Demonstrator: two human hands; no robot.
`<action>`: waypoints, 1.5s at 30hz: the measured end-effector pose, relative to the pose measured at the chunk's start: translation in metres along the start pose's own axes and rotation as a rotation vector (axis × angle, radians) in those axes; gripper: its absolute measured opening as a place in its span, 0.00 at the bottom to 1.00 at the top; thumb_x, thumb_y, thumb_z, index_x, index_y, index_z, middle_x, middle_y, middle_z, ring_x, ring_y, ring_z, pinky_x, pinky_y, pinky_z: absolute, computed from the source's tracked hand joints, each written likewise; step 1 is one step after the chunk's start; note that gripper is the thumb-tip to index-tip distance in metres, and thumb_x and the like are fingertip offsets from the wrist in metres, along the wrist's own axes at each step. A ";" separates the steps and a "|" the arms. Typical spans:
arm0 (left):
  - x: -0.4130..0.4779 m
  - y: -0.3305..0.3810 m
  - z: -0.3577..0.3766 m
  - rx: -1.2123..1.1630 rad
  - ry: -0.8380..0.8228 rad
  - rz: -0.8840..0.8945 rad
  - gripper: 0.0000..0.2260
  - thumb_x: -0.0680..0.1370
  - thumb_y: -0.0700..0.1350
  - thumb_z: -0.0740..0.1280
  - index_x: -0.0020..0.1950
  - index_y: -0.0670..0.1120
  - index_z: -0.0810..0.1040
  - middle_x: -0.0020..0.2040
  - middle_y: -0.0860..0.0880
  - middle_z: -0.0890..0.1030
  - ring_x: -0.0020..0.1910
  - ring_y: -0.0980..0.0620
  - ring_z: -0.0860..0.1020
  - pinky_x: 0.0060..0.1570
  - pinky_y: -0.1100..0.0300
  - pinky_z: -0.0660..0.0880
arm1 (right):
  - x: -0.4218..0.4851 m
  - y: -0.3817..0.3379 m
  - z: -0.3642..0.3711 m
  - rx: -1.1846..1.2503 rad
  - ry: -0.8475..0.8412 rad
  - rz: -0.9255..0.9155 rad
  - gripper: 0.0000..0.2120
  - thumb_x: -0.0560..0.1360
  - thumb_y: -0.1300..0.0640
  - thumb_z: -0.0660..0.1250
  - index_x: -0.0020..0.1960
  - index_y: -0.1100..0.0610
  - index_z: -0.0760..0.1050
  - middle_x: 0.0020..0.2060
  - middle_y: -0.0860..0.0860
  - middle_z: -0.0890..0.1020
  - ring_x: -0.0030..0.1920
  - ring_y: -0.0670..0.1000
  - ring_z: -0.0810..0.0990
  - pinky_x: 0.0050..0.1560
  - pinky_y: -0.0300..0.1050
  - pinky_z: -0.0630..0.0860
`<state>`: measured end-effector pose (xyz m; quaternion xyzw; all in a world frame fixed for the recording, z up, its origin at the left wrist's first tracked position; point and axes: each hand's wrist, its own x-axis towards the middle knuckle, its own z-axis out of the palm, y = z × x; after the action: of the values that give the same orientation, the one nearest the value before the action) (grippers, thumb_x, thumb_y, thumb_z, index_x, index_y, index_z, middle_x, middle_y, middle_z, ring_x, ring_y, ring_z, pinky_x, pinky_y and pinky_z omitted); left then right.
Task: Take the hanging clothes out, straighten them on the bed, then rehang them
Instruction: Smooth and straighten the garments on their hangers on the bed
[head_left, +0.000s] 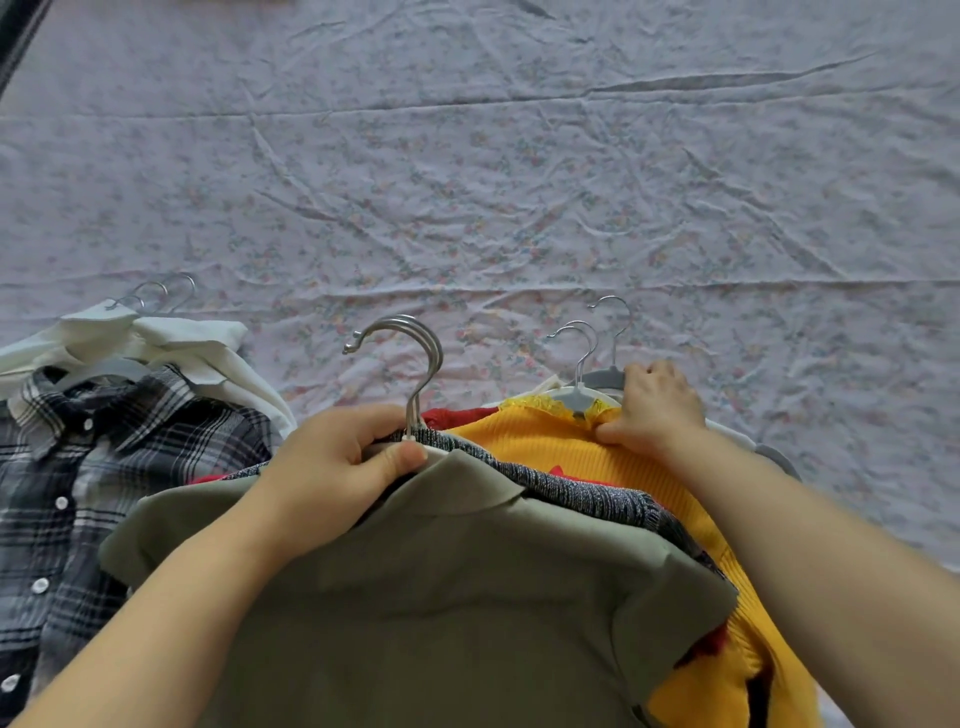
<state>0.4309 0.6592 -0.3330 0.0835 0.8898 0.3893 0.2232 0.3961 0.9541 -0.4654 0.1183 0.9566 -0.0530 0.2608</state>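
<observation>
Bed sheet: pale, floral, creased, covering the whole far area.

Left hand: fingers and thumb closed round a set of hangers at the base of their stacked metal hooks. These carry an olive shirt on top, with a grey knit under it, at the near edge of the bed.

Right hand: fingers curled, thumb pressed in, gripping the collar of a yellow sweater, which lies partly beneath the grey knit. Further hooks stand just beside this hand.

Left side of the bed: a plaid shirt lies flat, overlapping white shirts, all on hangers.
</observation>
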 end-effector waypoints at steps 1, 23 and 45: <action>-0.002 0.001 0.000 -0.003 0.003 0.001 0.05 0.70 0.53 0.62 0.40 0.55 0.75 0.33 0.56 0.78 0.35 0.58 0.75 0.39 0.55 0.70 | -0.002 0.001 0.001 0.019 0.021 -0.012 0.34 0.62 0.44 0.73 0.60 0.59 0.66 0.57 0.58 0.70 0.57 0.59 0.71 0.53 0.51 0.71; -0.119 0.096 -0.064 -0.002 0.041 0.097 0.11 0.76 0.41 0.67 0.35 0.54 0.78 0.31 0.53 0.79 0.33 0.57 0.76 0.37 0.63 0.69 | -0.195 0.024 -0.122 0.343 0.146 -0.358 0.07 0.71 0.55 0.70 0.44 0.49 0.72 0.38 0.47 0.74 0.43 0.51 0.74 0.38 0.42 0.63; -0.212 0.211 -0.065 -0.133 -0.029 0.198 0.08 0.76 0.40 0.65 0.41 0.48 0.82 0.40 0.50 0.84 0.40 0.58 0.80 0.42 0.65 0.74 | -0.386 0.204 -0.212 0.170 -0.168 -0.204 0.08 0.72 0.54 0.70 0.43 0.46 0.71 0.41 0.44 0.78 0.41 0.41 0.75 0.39 0.33 0.69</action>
<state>0.5834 0.6923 -0.0698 0.1617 0.8462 0.4661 0.2015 0.6674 1.1091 -0.0942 0.0373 0.9306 -0.1698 0.3222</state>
